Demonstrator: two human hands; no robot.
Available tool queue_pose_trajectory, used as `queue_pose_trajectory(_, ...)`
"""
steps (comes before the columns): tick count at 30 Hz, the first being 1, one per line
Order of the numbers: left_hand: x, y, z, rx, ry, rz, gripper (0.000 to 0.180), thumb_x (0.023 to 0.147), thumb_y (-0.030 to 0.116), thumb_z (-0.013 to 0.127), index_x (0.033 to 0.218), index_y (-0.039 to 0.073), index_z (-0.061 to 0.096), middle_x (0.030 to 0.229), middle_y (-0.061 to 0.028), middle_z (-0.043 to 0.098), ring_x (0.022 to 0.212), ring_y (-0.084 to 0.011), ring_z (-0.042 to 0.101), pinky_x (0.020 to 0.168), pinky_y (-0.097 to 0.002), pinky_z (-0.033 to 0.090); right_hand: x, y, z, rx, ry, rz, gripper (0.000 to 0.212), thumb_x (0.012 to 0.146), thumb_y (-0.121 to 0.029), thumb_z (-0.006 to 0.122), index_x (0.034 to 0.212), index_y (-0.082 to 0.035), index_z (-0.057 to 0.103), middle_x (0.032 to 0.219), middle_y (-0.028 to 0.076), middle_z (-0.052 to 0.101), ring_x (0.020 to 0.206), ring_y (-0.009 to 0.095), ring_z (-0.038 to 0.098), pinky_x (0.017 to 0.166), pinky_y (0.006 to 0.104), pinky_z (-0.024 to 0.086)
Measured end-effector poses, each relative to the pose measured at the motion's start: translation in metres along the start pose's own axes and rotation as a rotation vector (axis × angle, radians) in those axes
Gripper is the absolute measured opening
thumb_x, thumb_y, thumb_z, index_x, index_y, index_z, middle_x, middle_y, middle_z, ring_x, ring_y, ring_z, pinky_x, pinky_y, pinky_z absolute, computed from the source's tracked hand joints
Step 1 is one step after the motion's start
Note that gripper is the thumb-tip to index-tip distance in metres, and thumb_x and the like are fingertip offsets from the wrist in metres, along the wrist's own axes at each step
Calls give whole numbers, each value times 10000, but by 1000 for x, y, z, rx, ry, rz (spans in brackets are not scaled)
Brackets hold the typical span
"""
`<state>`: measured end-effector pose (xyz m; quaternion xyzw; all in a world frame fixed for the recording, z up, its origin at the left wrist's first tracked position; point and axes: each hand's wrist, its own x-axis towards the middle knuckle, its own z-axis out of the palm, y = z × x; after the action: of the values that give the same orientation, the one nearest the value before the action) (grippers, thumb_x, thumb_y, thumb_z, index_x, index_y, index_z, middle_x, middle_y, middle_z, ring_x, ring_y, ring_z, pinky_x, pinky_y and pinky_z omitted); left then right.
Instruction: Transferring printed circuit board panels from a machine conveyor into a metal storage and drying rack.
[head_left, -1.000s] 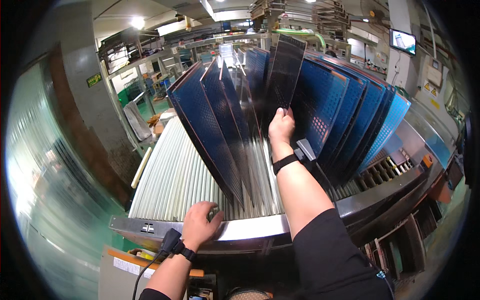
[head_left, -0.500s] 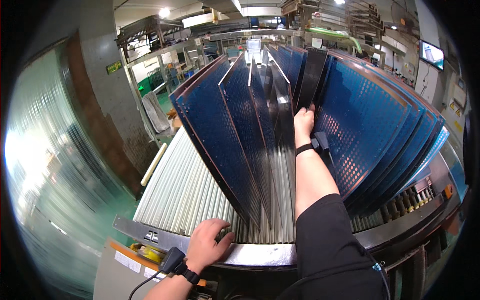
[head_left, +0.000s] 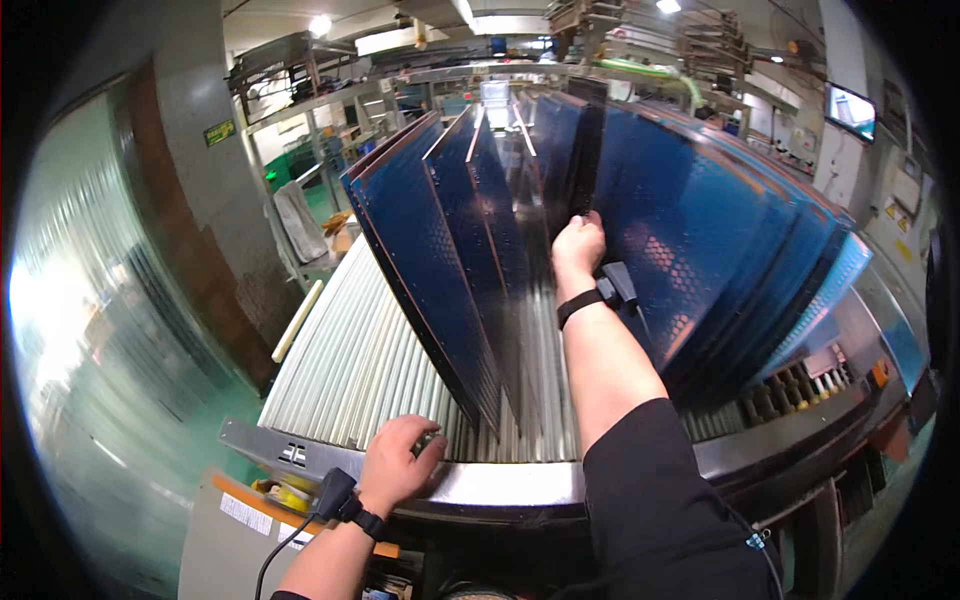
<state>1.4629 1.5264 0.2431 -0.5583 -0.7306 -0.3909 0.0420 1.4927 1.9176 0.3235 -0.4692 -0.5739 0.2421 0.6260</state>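
Several large, thin blue panels with copper-coloured edges stand on edge, leaning at differing angles. A left group (head_left: pixel 405 220) is spread apart like a fan, while a right stack (head_left: pixel 700 230) is packed closer and shows rows of coppery dots. Between the groups, my right hand (head_left: pixel 580 245) reaches in with its fingers closed at a dark upright panel (head_left: pixel 586 145); the fingertips are partly hidden. My left hand (head_left: pixel 400 458) rests by the front metal rail (head_left: pixel 510 482), fingers loosely curled and apart, holding nothing.
Pale parallel rods (head_left: pixel 340 350) form the bed under the panels. Brass-coloured fittings (head_left: pixel 800 390) line the right front. A translucent strip curtain (head_left: pixel 90 300) hangs at the left beside a grey column (head_left: pixel 195 190). A wall-mounted screen (head_left: pixel 851 110) is far right.
The view has shifted slightly. My right hand and the dark panel have moved left, and the panel stands more upright. My left hand stays by the rail.
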Motion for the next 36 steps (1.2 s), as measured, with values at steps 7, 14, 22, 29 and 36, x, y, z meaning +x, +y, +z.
queue_pose_trajectory(7,-5,-6,7,11,-6,-76,246,867,286,655,959,60,681,968,-152,665,948,-359,611,827,-433,489,-57,-68,-146,131,34,-108,203,903,-146,529,1031,-17,621,953,241,653,940,417,630,827,464,487)
queue_pose_trajectory(14,-13,-5,5,-199,135,-20,276,896,289,619,952,26,679,945,-169,672,914,-368,627,803,-417,488,-135,-99,-402,649,-244,93,228,954,-111,567,1139,16,607,1064,74,668,992,198,619,879,373,478)
queue_pose_trajectory(22,-94,166,28,-1443,-328,-199,442,991,378,508,1285,48,526,1220,-50,575,1106,-151,533,922,-318,443,-197,-69,-623,842,-604,497,387,910,-50,600,1277,51,530,1177,142,642,1029,221,639,937,379,501)
queue_pose_trajectory(29,-175,300,78,-1291,-252,-425,645,839,233,706,1362,-16,424,1265,-132,584,1129,-264,588,1014,-394,446,-180,62,-685,617,-938,549,586,883,-144,669,1392,20,428,1312,88,559,1154,152,526,1026,329,396)
queue_pose_trajectory(36,-143,395,142,-1319,-313,-387,594,857,191,677,1358,-10,430,1256,-129,590,1141,-252,580,1013,-390,446,-195,143,-824,665,-987,843,587,914,-184,663,1410,18,423,1349,72,549,1177,153,531,1038,334,414)
